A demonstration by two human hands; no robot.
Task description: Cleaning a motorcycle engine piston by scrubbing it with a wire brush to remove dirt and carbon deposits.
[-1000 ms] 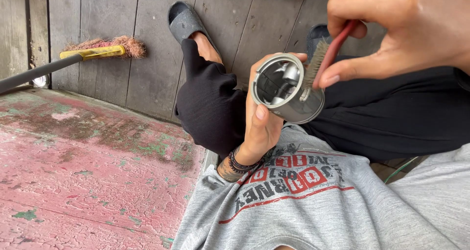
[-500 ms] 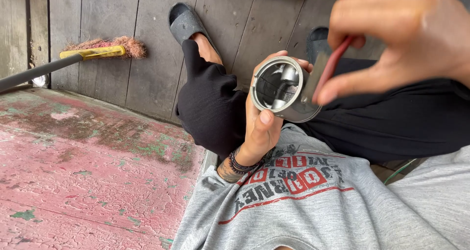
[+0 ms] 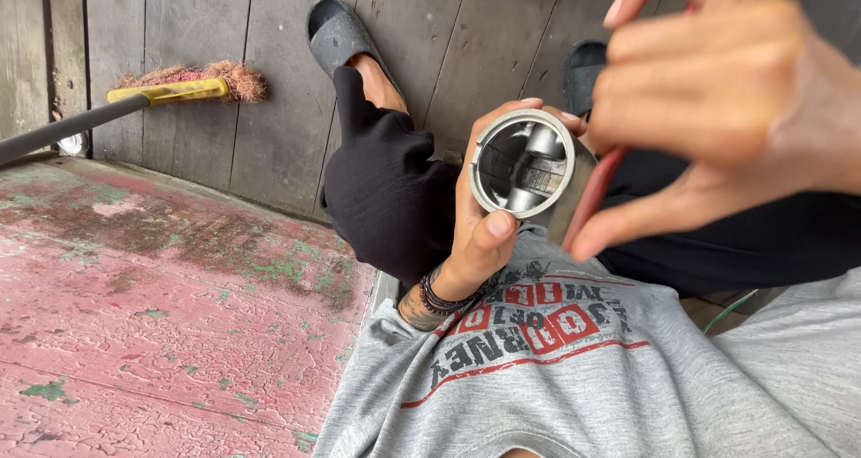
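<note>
1. Piston — short hollow grey metal cylinder (image 3: 525, 165), open skirt facing me, cross-pin bosses visible inside. It sits mid-frame over my lap, clear of the floor.
2. Far left: worn red-painted concrete slab (image 3: 134, 314); behind it a black-handled broom with yellow head and reddish bristles (image 3: 179, 88) lying on the grey plank floor (image 3: 278, 108). Neither in play.
3. Grey slide sandal (image 3: 336, 29) on my foot, black trouser leg (image 3: 386, 198) below it.
4. My left hand (image 3: 480, 234) is wrapped round the piston from below, thumb on the near rim, fingers behind it. Firm hold.
5. My right hand (image 3: 717, 108) is closed narrow on a thin red-handled brush (image 3: 587, 198), pinched between thumb and fingers.
6. Change: a second ago the brush sat on the piston's side with bristles showing; now my right hand has come up closer to the camera and covers most of it. Bristles hidden, so I cannot tell if they touch the wall.
</note>
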